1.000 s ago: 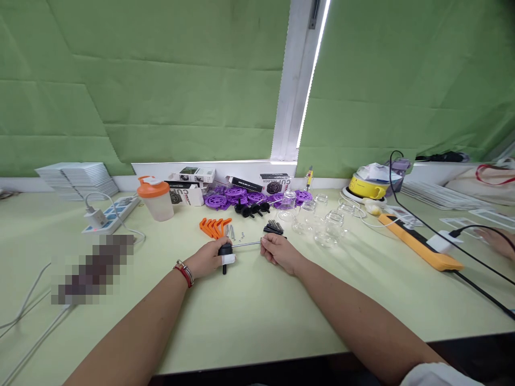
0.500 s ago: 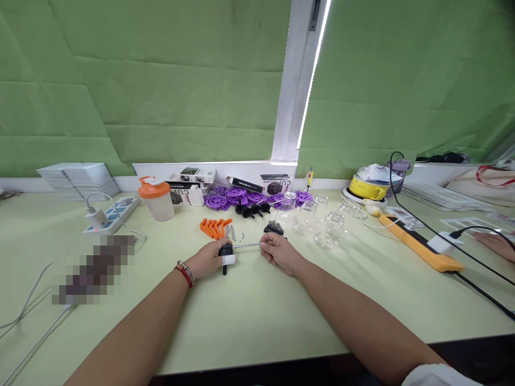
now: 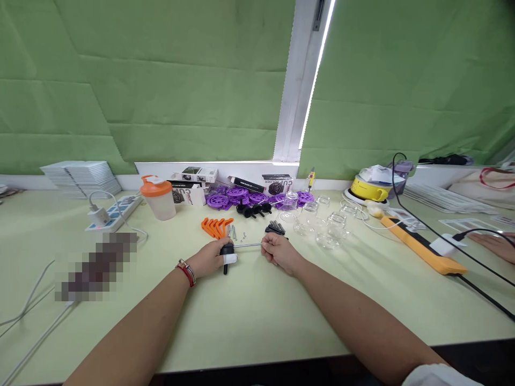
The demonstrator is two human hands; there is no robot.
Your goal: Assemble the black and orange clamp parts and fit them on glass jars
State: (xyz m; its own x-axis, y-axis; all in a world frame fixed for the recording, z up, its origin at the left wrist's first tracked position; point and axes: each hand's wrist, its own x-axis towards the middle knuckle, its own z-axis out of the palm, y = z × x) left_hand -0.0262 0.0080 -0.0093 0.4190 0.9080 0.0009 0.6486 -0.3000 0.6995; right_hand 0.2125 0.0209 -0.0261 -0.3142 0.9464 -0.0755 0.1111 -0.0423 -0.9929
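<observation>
My left hand (image 3: 207, 259), with a white wrap on its thumb, is closed around a black plastic part (image 3: 227, 250) that has a short stem pointing toward me. From this part a thin metal rod (image 3: 247, 245) runs level to the right. The fingers of my right hand (image 3: 281, 253) pinch the rod's far end, hiding its tip. Just beyond my hands lie orange L-shaped pieces (image 3: 216, 228), several screws (image 3: 232, 231), and a small pile of dark parts with metal springs or screws (image 3: 276, 227). Behind them are black handled parts (image 3: 255, 209) and purple openwork discs (image 3: 237, 194).
Clear glass cups (image 3: 330, 230) stand right of my right hand. An orange-lidded shaker (image 3: 159, 198) and a white power strip (image 3: 116, 214) are on the left. To the right lie a yellow power strip (image 3: 422, 246), cables, and another person's hand (image 3: 494, 244).
The view has shifted very slightly. Both hands keep the same hold on the black part and its rod, with no clear movement of either.
</observation>
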